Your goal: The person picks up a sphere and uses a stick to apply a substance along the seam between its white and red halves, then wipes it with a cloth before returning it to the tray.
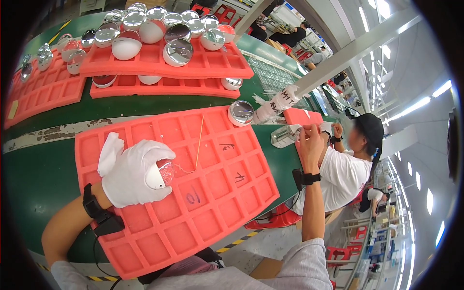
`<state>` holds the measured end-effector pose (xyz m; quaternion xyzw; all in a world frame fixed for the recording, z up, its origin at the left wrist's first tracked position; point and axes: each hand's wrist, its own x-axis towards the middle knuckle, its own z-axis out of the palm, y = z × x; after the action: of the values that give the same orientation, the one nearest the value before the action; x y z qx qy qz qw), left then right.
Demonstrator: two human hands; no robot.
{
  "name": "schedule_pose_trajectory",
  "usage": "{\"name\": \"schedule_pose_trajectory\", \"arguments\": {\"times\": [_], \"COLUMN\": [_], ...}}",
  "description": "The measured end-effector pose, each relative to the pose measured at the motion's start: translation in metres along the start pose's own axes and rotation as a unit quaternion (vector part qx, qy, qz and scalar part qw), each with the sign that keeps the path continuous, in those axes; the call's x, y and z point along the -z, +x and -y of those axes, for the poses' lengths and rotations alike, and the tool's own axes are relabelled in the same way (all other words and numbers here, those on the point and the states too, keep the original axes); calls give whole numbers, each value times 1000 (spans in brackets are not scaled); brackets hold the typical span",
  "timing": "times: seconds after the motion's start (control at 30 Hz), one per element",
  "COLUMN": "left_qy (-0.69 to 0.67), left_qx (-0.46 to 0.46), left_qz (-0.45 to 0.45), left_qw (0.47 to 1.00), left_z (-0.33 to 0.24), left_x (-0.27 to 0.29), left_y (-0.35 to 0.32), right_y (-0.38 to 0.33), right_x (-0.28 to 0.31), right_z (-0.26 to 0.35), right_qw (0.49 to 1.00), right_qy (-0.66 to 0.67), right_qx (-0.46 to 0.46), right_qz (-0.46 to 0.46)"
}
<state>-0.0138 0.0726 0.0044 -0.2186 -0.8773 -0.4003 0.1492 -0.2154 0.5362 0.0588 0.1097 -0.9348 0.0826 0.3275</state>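
My left hand (137, 174), in a white glove, is wrapped round a ball-shaped piece (166, 173) with a white base and a clear dome that reflects the red foam. It is just above the red foam tray (212, 188), whose square pockets surround it. My bare right hand (311, 140) reaches out to the right, its fingers pinched together at the white top of a clear bottle (283, 137). Exactly what they pinch is too small to make out. A thin wooden stick (199, 140) lies across the tray beside my left hand.
Several mirrored and white balls (178, 52) rest on stacked red foam trays (166, 65) at the back. Another ball (240, 113) is at the near tray's far right corner. A white post (333, 60) rises behind the bottle. A co-worker (345, 169) sits close on the right.
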Motion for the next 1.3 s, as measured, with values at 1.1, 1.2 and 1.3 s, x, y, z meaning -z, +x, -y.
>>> {"name": "schedule_pose_trajectory", "arguments": {"times": [1.1,1.2,1.3], "left_qy": [21,2,14], "left_qx": [112,143,129], "left_qz": [56,67,56], "left_qw": [992,988,990], "left_z": [3,0,-2], "left_x": [13,16,12], "left_y": [-3,-1,-1], "right_y": [-73,-83,-93], "right_x": [29,35,23], "right_z": [248,291,288], "right_qw": [690,697,780], "right_qy": [570,601,542], "right_qx": [-216,-154,39], "right_qz": [389,359,311]}}
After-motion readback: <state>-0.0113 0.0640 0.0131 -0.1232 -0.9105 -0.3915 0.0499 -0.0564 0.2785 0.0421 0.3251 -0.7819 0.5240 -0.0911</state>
